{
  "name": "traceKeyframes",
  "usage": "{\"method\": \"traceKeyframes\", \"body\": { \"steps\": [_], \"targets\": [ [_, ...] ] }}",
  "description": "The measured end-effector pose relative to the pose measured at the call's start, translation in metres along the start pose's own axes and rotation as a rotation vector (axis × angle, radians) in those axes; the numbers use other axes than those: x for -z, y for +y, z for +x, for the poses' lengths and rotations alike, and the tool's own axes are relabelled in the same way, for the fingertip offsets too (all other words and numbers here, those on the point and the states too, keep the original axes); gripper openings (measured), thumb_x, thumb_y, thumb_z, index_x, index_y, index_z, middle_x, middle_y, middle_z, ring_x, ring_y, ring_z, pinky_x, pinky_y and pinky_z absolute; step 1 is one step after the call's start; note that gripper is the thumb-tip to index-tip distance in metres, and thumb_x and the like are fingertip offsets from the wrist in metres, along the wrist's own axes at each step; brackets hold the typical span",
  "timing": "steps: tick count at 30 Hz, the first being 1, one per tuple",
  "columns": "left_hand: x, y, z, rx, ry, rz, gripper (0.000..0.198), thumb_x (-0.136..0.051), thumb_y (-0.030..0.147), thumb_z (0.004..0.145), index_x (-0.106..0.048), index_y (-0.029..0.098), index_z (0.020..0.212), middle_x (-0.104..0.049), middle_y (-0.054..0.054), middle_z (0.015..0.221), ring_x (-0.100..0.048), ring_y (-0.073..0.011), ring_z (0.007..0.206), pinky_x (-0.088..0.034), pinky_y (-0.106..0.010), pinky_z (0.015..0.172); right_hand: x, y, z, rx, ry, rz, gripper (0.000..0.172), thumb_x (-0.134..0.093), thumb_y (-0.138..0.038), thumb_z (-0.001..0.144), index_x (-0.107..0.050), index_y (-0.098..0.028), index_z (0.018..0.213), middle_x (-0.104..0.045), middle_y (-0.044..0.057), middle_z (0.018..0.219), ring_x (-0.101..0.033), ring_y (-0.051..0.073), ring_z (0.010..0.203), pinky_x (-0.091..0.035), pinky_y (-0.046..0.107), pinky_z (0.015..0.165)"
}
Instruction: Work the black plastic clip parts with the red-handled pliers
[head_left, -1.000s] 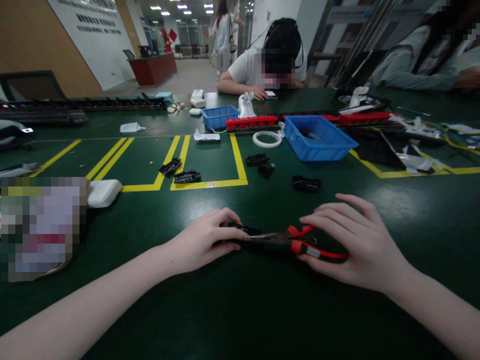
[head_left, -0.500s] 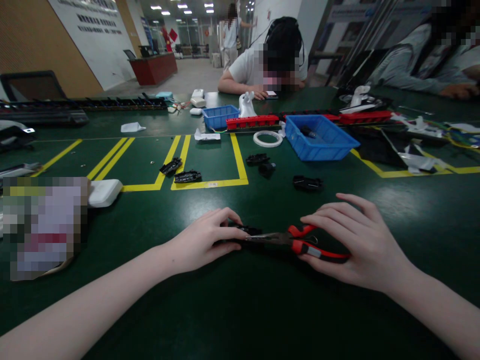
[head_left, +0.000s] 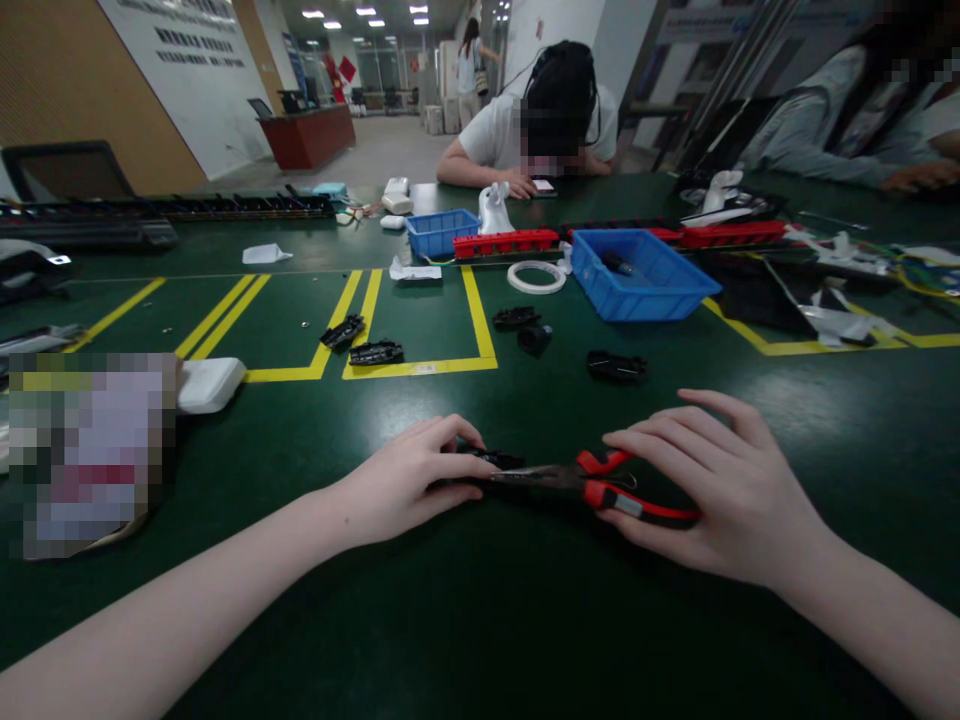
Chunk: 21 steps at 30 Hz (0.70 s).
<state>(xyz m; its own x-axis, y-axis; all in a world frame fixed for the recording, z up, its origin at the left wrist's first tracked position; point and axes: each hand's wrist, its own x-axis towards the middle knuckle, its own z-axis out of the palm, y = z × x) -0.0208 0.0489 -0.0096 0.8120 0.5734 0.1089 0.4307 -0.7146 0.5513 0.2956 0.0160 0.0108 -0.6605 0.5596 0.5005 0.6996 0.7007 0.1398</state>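
Note:
My left hand (head_left: pixel 435 470) is closed around the left end of a small black plastic part (head_left: pixel 499 459), low over the green table (head_left: pixel 450 620). My fingers hide much of that part. In my right hand (head_left: pixel 712 480) are long-nose pliers (head_left: pixel 600 482) with red and black handles, thumb below and fingers above. Their narrow jaws point left and reach my left fingertips, against the black part. Whether the jaws pinch anything is too dark to tell. Farther off lie similar black parts: one (head_left: pixel 616 366) on the right, and a pair (head_left: pixel 376 352) on the yellow tape at left.
A blue bin (head_left: pixel 641 290) with dark items stands beyond my right hand, beside a white ring (head_left: pixel 536 278). A smaller blue bin (head_left: pixel 442 235) and red strips (head_left: pixel 506 243) lie farther back. At left is a white case (head_left: pixel 211 386). A person (head_left: pixel 540 130) leans on the far edge.
My hands, the pliers and the black part hold almost the same place. In the background, a standing person has shifted slightly.

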Motion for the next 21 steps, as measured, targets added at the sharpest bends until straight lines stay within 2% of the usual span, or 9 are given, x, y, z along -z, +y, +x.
{"method": "traceKeyframes", "body": {
  "steps": [15,21],
  "targets": [
    [0.0005,0.0022,-0.0005,0.006,0.027,0.008,0.029,-0.057,0.021,0.095,-0.062,0.029,0.122,-0.051,-0.006,0.124,-0.054,-0.0227,0.109,-0.050,-0.041,0.091,0.0057,0.0044,0.0029,0.037,-0.033,-0.011,0.037,-0.069,-0.043,0.077,-0.062,-0.019,0.105,-0.071,0.007,0.090,-0.066,0.026,0.080,-0.039,0.053,0.095],
    [0.0005,0.0007,0.0006,-0.003,0.007,0.017,0.029,-0.058,0.021,0.094,-0.062,0.028,0.122,-0.051,-0.006,0.124,-0.053,-0.0227,0.110,-0.049,-0.041,0.091,0.0047,0.0045,0.0034,0.051,-0.044,-0.006,0.036,-0.065,-0.043,0.081,-0.060,-0.018,0.107,-0.071,0.008,0.090,-0.066,0.024,0.076,-0.043,0.047,0.086]
  ]
}}
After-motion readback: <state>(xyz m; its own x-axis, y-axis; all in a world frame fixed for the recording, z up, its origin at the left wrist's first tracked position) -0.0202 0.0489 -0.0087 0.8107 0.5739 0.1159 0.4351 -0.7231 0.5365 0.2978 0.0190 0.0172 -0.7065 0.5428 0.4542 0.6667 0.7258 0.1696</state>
